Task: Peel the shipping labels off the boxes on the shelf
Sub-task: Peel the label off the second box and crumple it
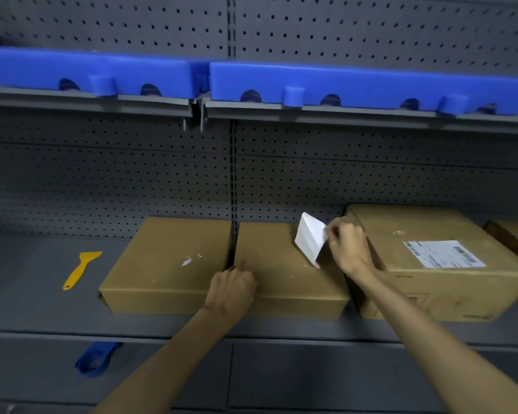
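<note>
The left hand (232, 289) rests on the near edge of the middle box (284, 273), fingers curled, holding nothing. This flat brown cardboard box sits on the grey shelf (42, 309). The right hand (349, 246) pinches a white label (310, 239), half peeled up from the box top. The box right of it (449, 282) keeps a flat label (443, 253), its print too small to read.

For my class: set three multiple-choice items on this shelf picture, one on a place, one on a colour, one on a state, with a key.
1. Where does the scraper lie?
A. left of the boxes
B. on a box
C. on the top shelf

2. What colour are the bins above?
A. red
B. blue
C. green

3. What of the label in the right hand?
A. flat on the box
B. mostly lifted
C. torn in pieces

Key: 1 A, it lies on the shelf beside the left box; 2 B, both are blue; 3 B, it stands up from the middle box.
</note>
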### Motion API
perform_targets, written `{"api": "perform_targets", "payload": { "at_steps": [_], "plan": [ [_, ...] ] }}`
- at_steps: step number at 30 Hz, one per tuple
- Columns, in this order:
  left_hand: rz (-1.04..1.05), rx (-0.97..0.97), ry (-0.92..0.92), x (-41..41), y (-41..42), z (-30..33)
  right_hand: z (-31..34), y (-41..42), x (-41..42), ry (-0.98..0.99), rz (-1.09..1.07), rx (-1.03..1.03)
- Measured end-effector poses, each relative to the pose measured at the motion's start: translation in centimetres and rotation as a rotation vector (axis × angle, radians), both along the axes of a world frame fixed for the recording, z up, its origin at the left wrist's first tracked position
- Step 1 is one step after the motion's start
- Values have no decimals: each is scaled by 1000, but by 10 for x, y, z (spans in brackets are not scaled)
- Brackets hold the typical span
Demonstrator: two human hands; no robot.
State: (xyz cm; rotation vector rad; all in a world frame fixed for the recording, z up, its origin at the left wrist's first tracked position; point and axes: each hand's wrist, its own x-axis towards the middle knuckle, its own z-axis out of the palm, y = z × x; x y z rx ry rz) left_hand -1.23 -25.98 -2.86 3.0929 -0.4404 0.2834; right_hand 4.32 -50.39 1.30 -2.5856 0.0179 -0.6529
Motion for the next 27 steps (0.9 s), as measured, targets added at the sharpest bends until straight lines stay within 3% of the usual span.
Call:
{"api": "perform_targets", "payload": {
  "at_steps": [4, 10, 14, 22, 27],
  "plan": [
    [7, -5, 11, 2, 2, -1, 10, -13, 8, -95, -72, 120],
    [4, 4, 7, 0, -2, 1, 7, 1, -2, -52, 78, -38],
    [22, 22, 19, -1, -1, 2, 8, -21, 9, -131, -110, 163],
    [-30, -39, 25, 4, 8, 3, 12, 1, -10, -90, 121, 80],
    [-4, -160, 51, 10, 16, 4, 6, 16, -25, -61, 180, 196]
  ]
}}
